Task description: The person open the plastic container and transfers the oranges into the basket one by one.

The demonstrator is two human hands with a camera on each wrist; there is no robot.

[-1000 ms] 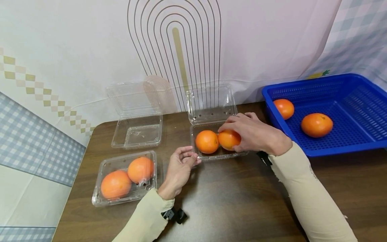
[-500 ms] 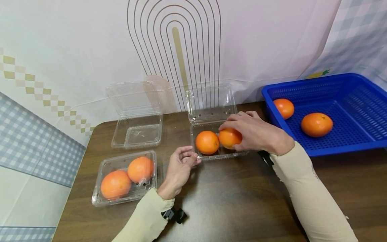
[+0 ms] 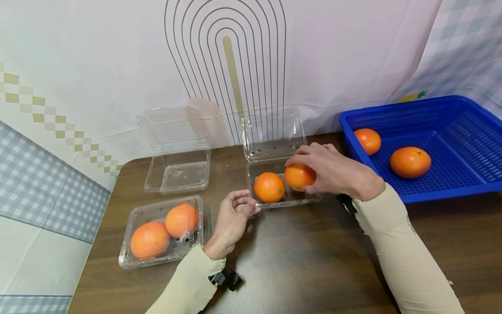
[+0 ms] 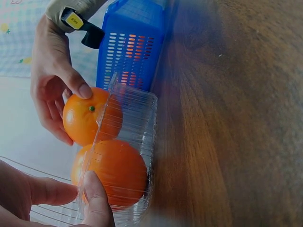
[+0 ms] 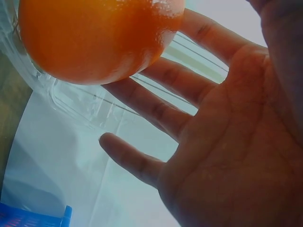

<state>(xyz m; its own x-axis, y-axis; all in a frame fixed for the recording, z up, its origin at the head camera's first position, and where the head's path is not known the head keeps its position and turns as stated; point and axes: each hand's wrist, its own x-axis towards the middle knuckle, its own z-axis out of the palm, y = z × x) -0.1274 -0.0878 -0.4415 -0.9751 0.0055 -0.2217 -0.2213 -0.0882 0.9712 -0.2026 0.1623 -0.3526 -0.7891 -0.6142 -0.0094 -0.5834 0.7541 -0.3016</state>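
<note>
In the head view, an open clear plastic clamshell box (image 3: pixel 290 203) stands at the table's middle, its lid (image 3: pixel 274 135) tipped back. My right hand (image 3: pixel 339 170) grips an orange (image 3: pixel 301 176) over the box's right half; in the left wrist view its stem end shows. A second orange (image 3: pixel 269 187) sits in the left half. With thumb and finger, my left hand (image 3: pixel 234 220) pinches the box's front left corner. From the right wrist view, fingers (image 5: pixel 156 106) reach behind the held orange, the little finger apart from it.
At the front left lies a shut clamshell (image 3: pixel 133 218) with two oranges inside. Behind it stands another clamshell (image 3: pixel 186 174), open and without fruit. A blue plastic basket (image 3: pixel 459 139) at the right holds two oranges. A patterned cloth (image 3: pixel 333 56) hangs behind the table (image 3: pixel 290 261).
My right hand has moved slightly right with its orange, which now stands a little apart from the other. The orange in the left half has shifted slightly forward. My left hand stays put.
</note>
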